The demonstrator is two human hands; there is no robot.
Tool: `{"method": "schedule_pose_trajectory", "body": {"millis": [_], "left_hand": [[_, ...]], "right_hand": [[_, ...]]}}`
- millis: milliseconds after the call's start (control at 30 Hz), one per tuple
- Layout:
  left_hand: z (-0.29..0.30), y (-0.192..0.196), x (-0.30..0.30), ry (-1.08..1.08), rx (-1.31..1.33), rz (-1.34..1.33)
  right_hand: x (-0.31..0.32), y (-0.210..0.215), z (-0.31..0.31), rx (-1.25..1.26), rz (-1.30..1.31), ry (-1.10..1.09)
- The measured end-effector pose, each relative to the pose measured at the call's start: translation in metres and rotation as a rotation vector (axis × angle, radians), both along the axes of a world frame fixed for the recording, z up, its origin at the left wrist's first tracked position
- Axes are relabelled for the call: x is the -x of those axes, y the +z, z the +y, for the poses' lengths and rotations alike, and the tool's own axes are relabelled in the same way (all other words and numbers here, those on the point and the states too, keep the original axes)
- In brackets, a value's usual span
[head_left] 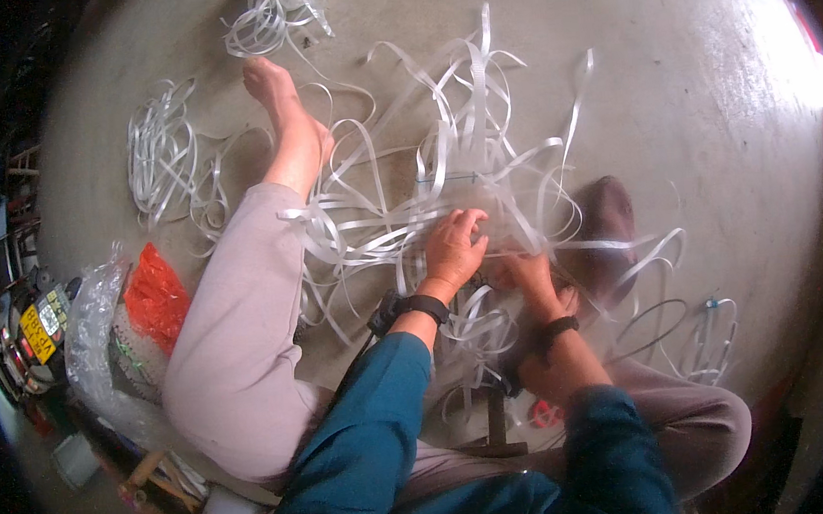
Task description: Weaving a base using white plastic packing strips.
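Observation:
White plastic strapping strips (372,250) lie tangled on the floor in front of me. Toward the middle they cross into a partly woven piece (468,180), its weave smeared by motion. Over its near edge rests my left hand (456,249), thumb and fingers apart. Close beside it, my right hand (528,282) is closed and blurred among the strips; what its fingers hold cannot be made out. Loose strip ends curl below and between my wrists. Each wrist wears a dark band.
My bare left foot (290,122) stretches past a strip coil (162,156). A strip bundle (290,1) lies farther off. At left sit clear plastic film (95,349) and a red bag (156,296). A brown-covered foot (609,217) and thin loops (718,339) are at right.

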State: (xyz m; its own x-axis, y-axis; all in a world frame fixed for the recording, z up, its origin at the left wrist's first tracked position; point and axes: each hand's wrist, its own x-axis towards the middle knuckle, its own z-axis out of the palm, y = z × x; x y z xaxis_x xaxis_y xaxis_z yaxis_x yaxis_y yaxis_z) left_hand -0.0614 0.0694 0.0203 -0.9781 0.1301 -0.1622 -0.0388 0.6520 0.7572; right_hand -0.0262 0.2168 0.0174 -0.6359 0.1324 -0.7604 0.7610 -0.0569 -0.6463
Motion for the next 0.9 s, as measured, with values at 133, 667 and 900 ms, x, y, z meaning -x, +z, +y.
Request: {"method": "schedule_pose_trajectory", "body": {"millis": [133,667,900], "left_hand": [[-0.001,0.000,0.000,-0.003,-0.009,0.041],[0.007,0.005,-0.005,0.020,0.111,0.051],[0.011,0.006,-0.006,0.040,0.090,0.075]], "right_hand": [[-0.007,-0.002,-0.004,0.017,-0.025,-0.053],[-0.003,0.007,-0.007,-0.069,0.016,0.029],[-0.011,0.030,0.002,-0.143,-0.074,0.220]]}}
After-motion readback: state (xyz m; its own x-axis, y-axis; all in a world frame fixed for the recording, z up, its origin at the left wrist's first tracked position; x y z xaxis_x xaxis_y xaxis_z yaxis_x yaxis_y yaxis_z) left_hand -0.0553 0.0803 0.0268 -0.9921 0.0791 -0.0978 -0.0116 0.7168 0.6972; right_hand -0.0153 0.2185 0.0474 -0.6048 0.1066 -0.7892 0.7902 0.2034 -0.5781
